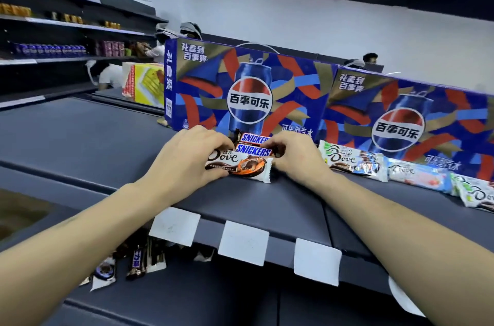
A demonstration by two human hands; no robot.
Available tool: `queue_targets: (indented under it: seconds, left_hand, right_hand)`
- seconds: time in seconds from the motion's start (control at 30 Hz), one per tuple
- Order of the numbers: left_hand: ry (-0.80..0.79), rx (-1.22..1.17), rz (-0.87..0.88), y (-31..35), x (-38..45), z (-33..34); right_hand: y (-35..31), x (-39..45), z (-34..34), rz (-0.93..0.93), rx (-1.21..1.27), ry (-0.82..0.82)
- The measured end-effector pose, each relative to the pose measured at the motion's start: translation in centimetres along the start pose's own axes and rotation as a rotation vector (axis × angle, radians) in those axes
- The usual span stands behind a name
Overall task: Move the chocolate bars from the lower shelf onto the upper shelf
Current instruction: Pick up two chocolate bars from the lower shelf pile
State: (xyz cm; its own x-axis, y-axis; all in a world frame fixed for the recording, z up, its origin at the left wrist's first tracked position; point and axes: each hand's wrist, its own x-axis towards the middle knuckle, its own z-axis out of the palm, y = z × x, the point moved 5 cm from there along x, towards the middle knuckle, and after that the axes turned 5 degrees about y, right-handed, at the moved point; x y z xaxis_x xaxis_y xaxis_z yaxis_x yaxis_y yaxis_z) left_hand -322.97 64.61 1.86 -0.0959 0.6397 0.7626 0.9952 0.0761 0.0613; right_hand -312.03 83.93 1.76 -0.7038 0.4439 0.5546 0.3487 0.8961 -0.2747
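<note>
Both hands, left hand (187, 157) and right hand (294, 157), grip clamped on the chocolate bars (240, 165) (loose stack). Bars between could slide off the upper shelf (240, 208) edge just below.

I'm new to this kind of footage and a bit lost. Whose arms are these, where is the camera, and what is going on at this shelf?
There is no machine here. A person wears a wide-angle camera on the head, so you look down their own two bare arms. This is the only view. The left hand and right hand rest on the upper shelf, gripping a small bunch of chocolate: a Dove bar in front and two Snickers bars behind it. More Dove bars lie in a row to the right, in front of two Pepsi gift boxes. Below, on the lower shelf, a few chocolate bars are left.
</note>
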Motion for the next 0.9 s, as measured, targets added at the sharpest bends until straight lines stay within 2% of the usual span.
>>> queue_targets:
  seconds: [0.17,0.4,0.9]
  left_hand:
    - [0.005,-0.021,-0.013,-1.2,0.2,-0.1]
    - [-0.005,-0.039,-0.031,-1.8,0.9,0.5]
    - [-0.023,-0.083,-0.005,1.4,2.6,1.8]
  right_hand:
    - [-0.1,1.2,0.7,-0.039,-0.087,0.054]
    - [0.7,1.9,1.2,0.030,-0.156,0.061]
    - [2.8,-0.3,-1.9,0.024,-0.115,0.076]
